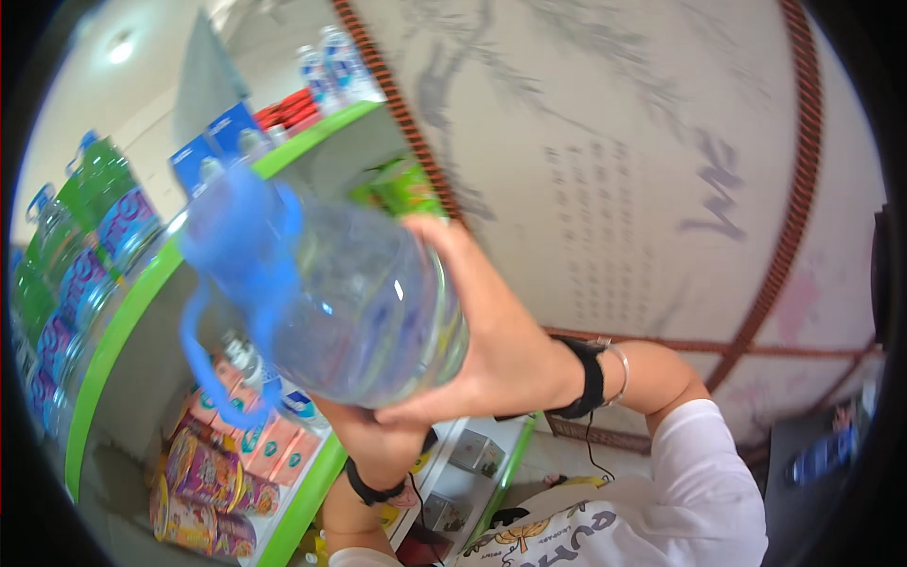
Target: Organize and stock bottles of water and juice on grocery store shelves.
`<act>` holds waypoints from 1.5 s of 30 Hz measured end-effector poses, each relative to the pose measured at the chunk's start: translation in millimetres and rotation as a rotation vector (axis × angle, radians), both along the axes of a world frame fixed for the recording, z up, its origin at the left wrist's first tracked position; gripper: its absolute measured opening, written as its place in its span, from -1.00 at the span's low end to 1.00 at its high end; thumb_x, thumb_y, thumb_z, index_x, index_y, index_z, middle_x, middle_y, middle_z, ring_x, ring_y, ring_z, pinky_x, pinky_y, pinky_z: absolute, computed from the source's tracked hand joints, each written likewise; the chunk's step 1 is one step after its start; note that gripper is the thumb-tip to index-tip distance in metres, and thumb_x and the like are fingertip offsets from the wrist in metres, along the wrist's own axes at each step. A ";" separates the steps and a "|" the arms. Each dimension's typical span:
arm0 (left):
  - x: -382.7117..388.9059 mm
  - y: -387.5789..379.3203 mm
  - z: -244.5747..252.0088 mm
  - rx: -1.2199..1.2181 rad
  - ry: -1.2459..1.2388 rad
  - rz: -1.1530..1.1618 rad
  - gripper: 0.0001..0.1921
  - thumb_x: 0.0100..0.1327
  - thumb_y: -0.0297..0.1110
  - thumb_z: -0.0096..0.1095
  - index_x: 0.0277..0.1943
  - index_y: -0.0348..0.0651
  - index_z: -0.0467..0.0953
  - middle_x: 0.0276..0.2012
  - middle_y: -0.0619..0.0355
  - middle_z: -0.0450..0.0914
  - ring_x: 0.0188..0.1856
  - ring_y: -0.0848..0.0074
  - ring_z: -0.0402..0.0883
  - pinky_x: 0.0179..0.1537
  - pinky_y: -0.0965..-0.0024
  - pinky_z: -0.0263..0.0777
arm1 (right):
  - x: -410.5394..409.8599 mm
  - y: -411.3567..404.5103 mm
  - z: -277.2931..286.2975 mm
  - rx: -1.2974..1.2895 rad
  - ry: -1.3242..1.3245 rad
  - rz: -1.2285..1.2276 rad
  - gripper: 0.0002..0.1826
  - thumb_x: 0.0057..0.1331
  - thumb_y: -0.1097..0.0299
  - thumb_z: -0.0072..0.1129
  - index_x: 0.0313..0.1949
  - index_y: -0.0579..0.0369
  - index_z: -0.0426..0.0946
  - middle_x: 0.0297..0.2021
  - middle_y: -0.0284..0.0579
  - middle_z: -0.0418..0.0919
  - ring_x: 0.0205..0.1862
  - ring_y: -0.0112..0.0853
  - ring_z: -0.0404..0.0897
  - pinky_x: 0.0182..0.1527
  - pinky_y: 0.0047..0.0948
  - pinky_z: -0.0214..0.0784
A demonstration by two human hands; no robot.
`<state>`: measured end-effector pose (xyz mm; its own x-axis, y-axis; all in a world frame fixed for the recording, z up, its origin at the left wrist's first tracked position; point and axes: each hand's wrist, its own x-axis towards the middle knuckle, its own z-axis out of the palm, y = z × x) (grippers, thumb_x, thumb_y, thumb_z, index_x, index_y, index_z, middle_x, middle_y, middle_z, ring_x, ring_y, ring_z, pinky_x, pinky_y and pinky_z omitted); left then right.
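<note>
A large clear plastic water bottle [361,305] with a blue cap and a blue carrying handle [230,386] is held up close before me, tilted with its cap to the left. My right hand [489,340] grips it near its base, thumb and fingers spread around the side. Beneath the bottle, my left hand [382,432] supports it from below; its fingers are mostly hidden. Both wrists wear black bands. Blur softens the cap and handle.
Green-edged shelves [297,503] hold pink tissue packs [273,446] and purple-yellow noodle cups [205,468]. Large bottles with purple labels [127,220] line the top at left, near blue boxes [212,145] and small water bottles [344,60]. A screen with painted branches and writing [602,177] stands behind.
</note>
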<state>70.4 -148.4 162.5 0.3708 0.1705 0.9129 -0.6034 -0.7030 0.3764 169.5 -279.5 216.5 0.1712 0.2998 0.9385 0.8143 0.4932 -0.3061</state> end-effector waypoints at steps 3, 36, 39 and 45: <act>-6.1 -29.9 -53.4 -0.074 0.189 -0.245 -0.07 -0.12 -0.50 0.45 0.27 -0.26 -0.05 0.20 -0.11 0.19 0.21 0.29 0.25 0.20 0.23 0.16 | -19.2 -35.4 -65.3 -0.083 0.163 -0.118 0.13 -0.26 0.13 0.55 0.21 0.27 0.01 0.07 0.05 0.19 0.16 -0.16 0.21 0.20 -0.28 0.05; -22.0 -613.7 -337.4 0.291 1.082 -1.516 0.00 -0.18 -0.47 0.46 0.31 -0.24 -0.07 0.22 -0.10 0.20 0.27 0.14 0.20 0.25 0.26 0.10 | -243.6 -569.7 -361.0 0.164 1.213 -1.545 0.09 -0.36 0.38 0.52 0.16 0.28 0.02 0.03 0.03 0.25 0.11 -0.25 0.30 0.18 -0.34 0.14; -33.6 -656.5 -347.4 0.290 1.006 -1.568 -0.06 -0.16 -0.52 0.42 0.30 -0.24 -0.02 0.25 -0.10 0.15 0.32 0.16 0.10 0.30 0.27 0.02 | -254.1 -605.9 -389.6 0.241 1.187 -1.590 0.08 -0.37 0.43 0.52 0.15 0.26 0.03 0.04 0.01 0.27 0.10 -0.27 0.32 0.18 -0.33 0.16; -41.5 -703.2 -384.4 0.449 0.943 -1.410 -0.11 -0.16 -0.60 0.35 0.28 -0.21 0.02 0.18 -0.11 0.21 0.24 0.05 0.17 0.25 0.26 0.11 | -264.1 -648.5 -419.4 0.261 1.197 -1.612 0.12 -0.37 0.41 0.58 0.17 0.20 0.00 0.04 -0.07 0.29 0.11 -0.32 0.32 0.18 -0.36 0.16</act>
<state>28.9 -851.6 -221.9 0.3841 -0.9013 0.2003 -0.4987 -0.0200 0.8665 -94.6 -928.0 -203.0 0.5363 -0.8288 0.1594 -0.0480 -0.2185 -0.9747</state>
